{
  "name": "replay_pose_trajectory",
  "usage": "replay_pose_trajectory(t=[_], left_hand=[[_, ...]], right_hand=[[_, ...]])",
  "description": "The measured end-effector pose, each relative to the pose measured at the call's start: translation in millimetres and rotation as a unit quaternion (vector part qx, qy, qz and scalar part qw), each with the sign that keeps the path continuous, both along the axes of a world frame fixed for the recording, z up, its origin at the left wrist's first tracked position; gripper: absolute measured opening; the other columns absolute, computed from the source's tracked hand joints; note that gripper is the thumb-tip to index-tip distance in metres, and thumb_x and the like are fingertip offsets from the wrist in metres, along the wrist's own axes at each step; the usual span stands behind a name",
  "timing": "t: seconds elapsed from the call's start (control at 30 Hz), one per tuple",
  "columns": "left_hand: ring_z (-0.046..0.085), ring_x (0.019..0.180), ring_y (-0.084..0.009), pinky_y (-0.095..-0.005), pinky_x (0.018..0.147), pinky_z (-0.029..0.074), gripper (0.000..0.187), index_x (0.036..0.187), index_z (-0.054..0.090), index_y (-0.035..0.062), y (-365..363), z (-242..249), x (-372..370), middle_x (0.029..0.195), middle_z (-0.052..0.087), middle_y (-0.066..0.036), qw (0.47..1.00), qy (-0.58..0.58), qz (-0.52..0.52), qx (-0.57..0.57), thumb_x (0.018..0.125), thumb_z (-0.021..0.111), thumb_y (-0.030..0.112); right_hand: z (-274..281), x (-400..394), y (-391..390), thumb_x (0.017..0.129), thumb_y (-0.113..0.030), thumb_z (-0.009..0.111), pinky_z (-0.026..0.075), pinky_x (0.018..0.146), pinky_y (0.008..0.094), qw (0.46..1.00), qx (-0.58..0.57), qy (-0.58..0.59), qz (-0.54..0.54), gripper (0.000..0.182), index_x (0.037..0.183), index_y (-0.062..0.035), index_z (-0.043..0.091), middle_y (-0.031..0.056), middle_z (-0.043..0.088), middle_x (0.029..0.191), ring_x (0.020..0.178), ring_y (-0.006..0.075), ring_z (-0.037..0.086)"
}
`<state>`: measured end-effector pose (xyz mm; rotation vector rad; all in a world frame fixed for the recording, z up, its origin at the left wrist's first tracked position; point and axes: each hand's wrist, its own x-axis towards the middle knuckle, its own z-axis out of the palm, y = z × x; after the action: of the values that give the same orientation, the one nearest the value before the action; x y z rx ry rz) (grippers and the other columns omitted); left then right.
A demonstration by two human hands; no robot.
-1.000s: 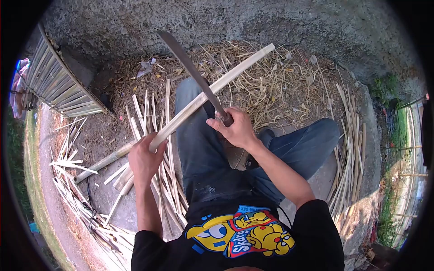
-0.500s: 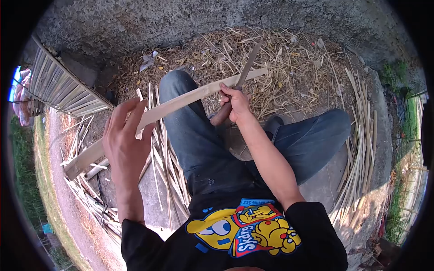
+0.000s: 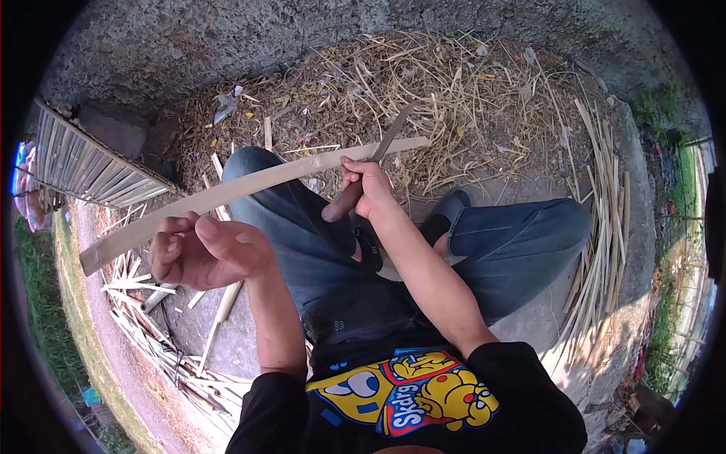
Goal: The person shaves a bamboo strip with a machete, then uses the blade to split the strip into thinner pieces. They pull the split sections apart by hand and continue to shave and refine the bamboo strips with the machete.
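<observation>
A long, flat, pale bamboo strip (image 3: 280, 172) slants across my lap, its left end lower. My right hand (image 3: 372, 189) is closed around the dark handle (image 3: 344, 203) of a knife, and its thumb and fingers also pinch the strip. The knife's blade (image 3: 392, 135) points up and right, crossing the strip near its right end. My left hand (image 3: 215, 253) is turned palm up just below the left part of the strip. Its fingers are loosely curled with the thumb apart; whether the fingertips touch the strip's edge is hard to tell.
Split bamboo strips lie in piles on the left (image 3: 151, 325) and right (image 3: 597, 227). Dry shavings (image 3: 423, 98) cover the ground ahead, up to a rough wall (image 3: 249, 38). A slatted bamboo panel (image 3: 98, 163) stands at upper left. My bent legs (image 3: 514, 242) frame the middle.
My left hand has come off its grip around the strip and turned palm up, moving lower. The right hand, knife and strip have shifted left, and the strip's left end has risen slightly.
</observation>
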<state>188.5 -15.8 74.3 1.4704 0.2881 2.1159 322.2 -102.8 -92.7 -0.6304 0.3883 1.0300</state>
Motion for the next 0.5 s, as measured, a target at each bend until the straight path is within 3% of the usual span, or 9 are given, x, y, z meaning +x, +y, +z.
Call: replay_pose_trajectory(t=[0.1,0.17,0.2,0.27,0.3,0.37,0.4,0.47,0.5], left_hand=[[0.046,0.082,-0.0182,-0.0315,0.077,0.042,0.049,0.108,0.042,0.0076,-30.3,-31.8,-7.5,0.099,0.044,-0.008,0.999,0.020,-0.042,0.028,0.083,0.078,0.028],[0.049,0.084,-0.0190,-0.0298,0.078,0.043,0.049,0.113,0.044,0.0068,-49.2,-48.6,6.1,0.101,0.046,-0.008,0.973,0.096,-0.203,-0.054,0.085,0.077,0.028],[0.049,0.084,-0.0190,-0.0298,0.078,0.043,0.049,0.113,0.044,0.0068,-38.7,-55.1,11.7,0.101,0.046,-0.008,0.974,0.100,-0.198,-0.050,0.085,0.077,0.028],[0.053,0.084,-0.0177,-0.0267,0.070,0.045,0.050,0.119,0.045,0.0066,-5.9,-63.6,28.6,0.103,0.049,-0.009,0.975,0.037,-0.023,-0.218,0.090,0.070,0.038],[0.053,0.084,-0.0177,-0.0267,0.070,0.045,0.050,0.119,0.045,0.0066,3.9,-50.9,36.4,0.103,0.049,-0.009,0.974,0.043,-0.021,-0.220,0.090,0.070,0.038],[0.056,0.073,-0.0157,-0.0240,0.058,0.043,0.044,0.109,0.049,0.0067,24.3,-13.7,57.7,0.089,0.053,-0.008,0.966,-0.024,-0.163,-0.199,0.095,0.060,0.047],[0.056,0.073,-0.0157,-0.0240,0.058,0.043,0.044,0.109,0.049,0.0067,39.0,-13.9,54.5,0.089,0.053,-0.008,0.965,-0.022,-0.164,-0.203,0.095,0.060,0.047],[0.046,0.054,-0.0147,-0.0268,0.049,0.038,0.045,0.087,0.051,0.0088,64.6,-16.5,45.3,0.067,0.046,-0.004,0.922,0.093,-0.360,-0.106,0.102,0.044,0.050],[0.046,0.054,-0.0147,-0.0268,0.049,0.038,0.045,0.087,0.051,0.0088,66.1,-18.2,55.1,0.067,0.046,-0.004,0.922,0.092,-0.358,-0.113,0.102,0.044,0.050]], right_hand=[[12.4,14.0,15.1,0.085,-0.003,0.071,0.043,0.059,0.0243,0.998,0.039,0.041,-0.002,0.011,0.092,-0.0020,0.063,-0.0014,0.056,0.073,0.058,0.0048,0.047],[16.4,21.1,22.8,0.086,-0.003,0.070,0.042,0.058,0.0228,0.997,0.056,0.057,-0.007,0.011,0.091,-0.0025,0.061,-0.0016,0.056,0.074,0.057,0.0038,0.047],[14.2,22.7,26.9,0.086,-0.003,0.070,0.042,0.057,0.0215,0.994,0.083,0.078,0.003,0.010,0.091,-0.0022,0.061,-0.0007,0.056,0.075,0.055,0.0039,0.047],[17.4,23.3,35.0,0.086,-0.003,0.070,0.041,0.057,0.0213,0.993,0.080,0.090,0.017,0.010,0.091,-0.0021,0.061,-0.0003,0.057,0.075,0.055,0.0038,0.047],[17.2,20.3,34.2,0.086,-0.002,0.070,0.041,0.056,0.0211,0.992,0.069,0.101,0.025,0.010,0.092,-0.0020,0.061,0.0002,0.057,0.075,0.055,0.0036,0.047],[14.2,17.8,36.5,0.087,-0.006,0.072,0.043,0.057,0.0227,0.991,0.079,0.108,0.031,0.013,0.093,-0.0014,0.061,0.0008,0.058,0.076,0.056,0.0043,0.048],[11.5,14.6,36.7,0.087,-0.008,0.073,0.044,0.057,0.0239,0.992,0.071,0.090,0.056,0.015,0.094,-0.0008,0.061,0.0014,0.059,0.076,0.057,0.0052,0.050],[2.1,13.2,36.0,0.090,-0.017,0.074,0.047,0.056,0.0279,0.993,0.017,0.043,0.110,0.022,0.098,-0.0002,0.062,0.0035,0.062,0.077,0.056,0.0082,0.053],[-2.8,13.7,32.2,0.090,-0.017,0.074,0.047,0.056,0.0279,0.993,0.011,0.045,0.112,0.022,0.098,-0.0002,0.062,0.0035,0.062,0.077,0.056,0.0082,0.053]])
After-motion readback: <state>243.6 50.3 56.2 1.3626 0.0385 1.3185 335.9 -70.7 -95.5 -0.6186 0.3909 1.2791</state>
